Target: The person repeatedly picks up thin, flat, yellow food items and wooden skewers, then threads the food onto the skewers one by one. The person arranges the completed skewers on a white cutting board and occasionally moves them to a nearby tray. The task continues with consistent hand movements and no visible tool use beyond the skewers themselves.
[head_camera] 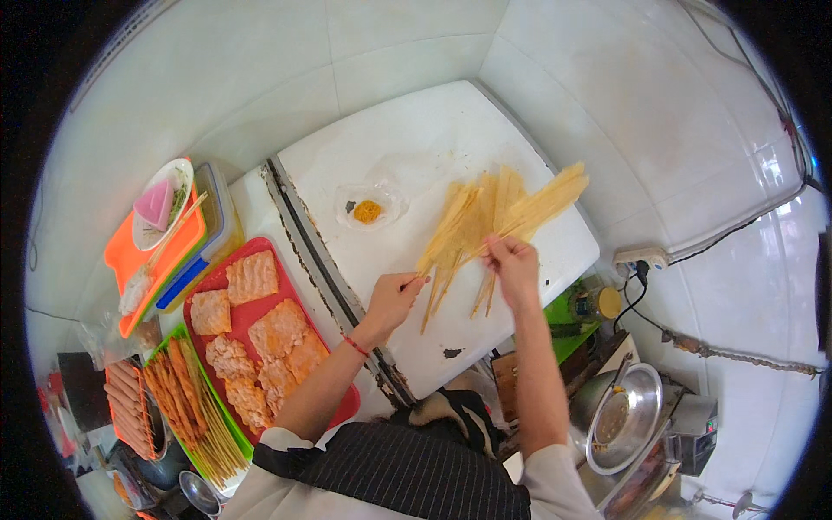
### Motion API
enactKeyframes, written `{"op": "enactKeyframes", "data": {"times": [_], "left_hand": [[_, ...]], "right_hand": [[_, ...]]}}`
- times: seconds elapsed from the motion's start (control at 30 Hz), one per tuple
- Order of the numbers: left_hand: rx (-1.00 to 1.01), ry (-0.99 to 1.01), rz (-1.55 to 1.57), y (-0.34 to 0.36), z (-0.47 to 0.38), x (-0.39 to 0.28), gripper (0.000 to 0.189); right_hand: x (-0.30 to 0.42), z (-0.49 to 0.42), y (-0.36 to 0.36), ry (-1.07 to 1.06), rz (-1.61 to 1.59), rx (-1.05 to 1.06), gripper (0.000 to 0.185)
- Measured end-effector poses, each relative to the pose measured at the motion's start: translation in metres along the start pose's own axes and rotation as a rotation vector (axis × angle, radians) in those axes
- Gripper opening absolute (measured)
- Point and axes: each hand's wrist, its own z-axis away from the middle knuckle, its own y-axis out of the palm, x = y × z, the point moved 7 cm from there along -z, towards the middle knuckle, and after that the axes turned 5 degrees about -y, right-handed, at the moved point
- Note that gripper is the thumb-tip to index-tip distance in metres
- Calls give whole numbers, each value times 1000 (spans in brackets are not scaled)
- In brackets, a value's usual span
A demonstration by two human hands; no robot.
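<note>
My left hand (392,298) pinches the stick ends of skewered yellow tofu-skin sheets (448,224), which fan upward from the fingers. To its right, my right hand (513,268) grips the sticks of another flat tofu-skin skewer (549,200), tilted up and to the right. More tofu-skin skewers (507,185) lie behind and between the hands on the white lid (403,136), their bare sticks pointing towards me. Left of them on the lid, a clear plastic bag (390,207) holds yellow rubber bands (367,212). The exact finger grip on each stick is partly hidden.
Left, a red tray (244,322) carries flat orange-coated food pieces. Beside it are a green tray (242,437) of skewers, an orange tray (154,448) of sausages and stacked containers (227,221). Right stand a yellow-lidded jar (608,303), a metal bowl (647,390) and a power socket (627,258).
</note>
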Motion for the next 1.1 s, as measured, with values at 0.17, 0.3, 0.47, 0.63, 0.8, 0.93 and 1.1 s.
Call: {"op": "enactKeyframes", "data": {"times": [0.17,0.3,0.47,0.63,0.8,0.93,1.1], "left_hand": [[-251,490,-503,-1,10,-35,28],[-9,326,-268,4,22,-54,30],[273,61,287,-1,48,-79,24],[22,80,254,-71,58,-82,22],[-208,155,444,-135,63,-71,21],[-278,232,465,-154,63,-69,20],[-273,305,501,-158,55,-71,19]], "right_hand": [[26,6,5,55,56,264,20],[33,29,32,99,69,387,19],[57,36,80,-128,369,448,18],[64,13,141,-202,253,565,26],[30,-37,205,-437,689,453,23],[3,-61,223,-500,1067,246,16],[-15,-75,228,-347,1221,230,13]]}}
